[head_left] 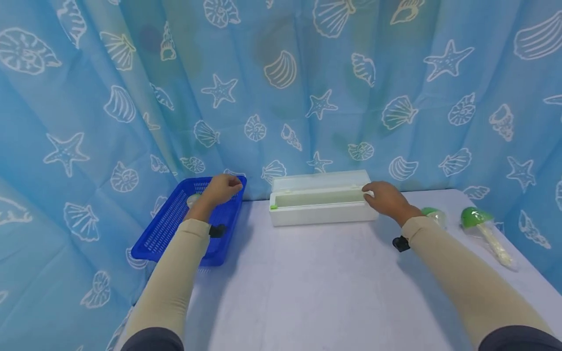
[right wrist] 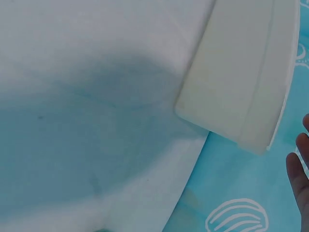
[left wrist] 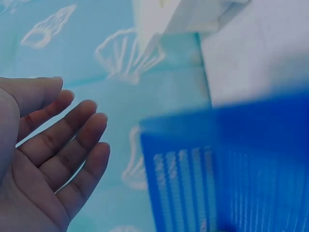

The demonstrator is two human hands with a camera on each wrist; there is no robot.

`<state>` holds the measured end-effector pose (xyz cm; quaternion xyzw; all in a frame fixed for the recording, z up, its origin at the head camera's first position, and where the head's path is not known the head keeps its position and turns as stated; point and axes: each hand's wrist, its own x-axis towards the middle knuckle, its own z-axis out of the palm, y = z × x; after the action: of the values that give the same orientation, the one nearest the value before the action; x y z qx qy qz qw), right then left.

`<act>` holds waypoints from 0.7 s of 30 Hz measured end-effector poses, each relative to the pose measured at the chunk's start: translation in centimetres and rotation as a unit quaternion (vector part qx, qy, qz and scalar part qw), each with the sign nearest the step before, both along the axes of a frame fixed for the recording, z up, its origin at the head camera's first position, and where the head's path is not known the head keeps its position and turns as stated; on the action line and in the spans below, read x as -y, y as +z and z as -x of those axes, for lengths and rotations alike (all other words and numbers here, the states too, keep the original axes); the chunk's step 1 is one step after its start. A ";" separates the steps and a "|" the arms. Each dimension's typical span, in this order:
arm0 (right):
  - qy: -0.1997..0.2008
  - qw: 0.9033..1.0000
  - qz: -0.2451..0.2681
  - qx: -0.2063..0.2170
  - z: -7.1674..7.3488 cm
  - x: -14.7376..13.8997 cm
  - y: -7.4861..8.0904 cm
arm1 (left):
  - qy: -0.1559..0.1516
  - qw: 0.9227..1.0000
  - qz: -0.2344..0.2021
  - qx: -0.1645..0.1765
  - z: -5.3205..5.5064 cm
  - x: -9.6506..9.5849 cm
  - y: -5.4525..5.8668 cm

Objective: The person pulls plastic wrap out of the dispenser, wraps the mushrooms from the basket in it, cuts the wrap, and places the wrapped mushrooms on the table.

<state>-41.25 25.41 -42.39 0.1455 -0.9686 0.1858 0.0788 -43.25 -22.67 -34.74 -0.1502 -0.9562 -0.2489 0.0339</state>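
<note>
As right fingers [right wrist: 296,174] curve loosely beside white box [head_left: 322,216], left fingers [left wrist: 60,129] relaxed, both empty

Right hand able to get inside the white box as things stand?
Probably yes: the right hand is at the right end of the white box, the lid is raised, nothing visibly blocks the opening.

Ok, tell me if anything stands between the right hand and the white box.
Nothing visible does. The head view shows the right hand at the right end of the white box; in the right wrist view, only curtain shows between fingers and box.
</note>
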 end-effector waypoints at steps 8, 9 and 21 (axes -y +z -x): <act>0.042 0.998 0.010 0.052 1.7 0.7 -0.5 | -0.015 0.999 0.027 0.031 2.2 -4.5 -3.0; 0.049 0.997 0.015 0.060 1.7 0.7 -0.6 | -0.022 0.999 0.026 0.034 2.4 -5.1 -3.4; 0.046 0.994 0.069 0.078 3.0 1.1 -1.8 | -0.129 0.991 0.033 0.032 3.3 -9.5 -6.8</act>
<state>-44.22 24.27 -44.15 0.1691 -0.9489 0.2663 0.0044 -46.56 -13.18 -41.50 -0.2654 -0.9372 -0.2238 -0.0342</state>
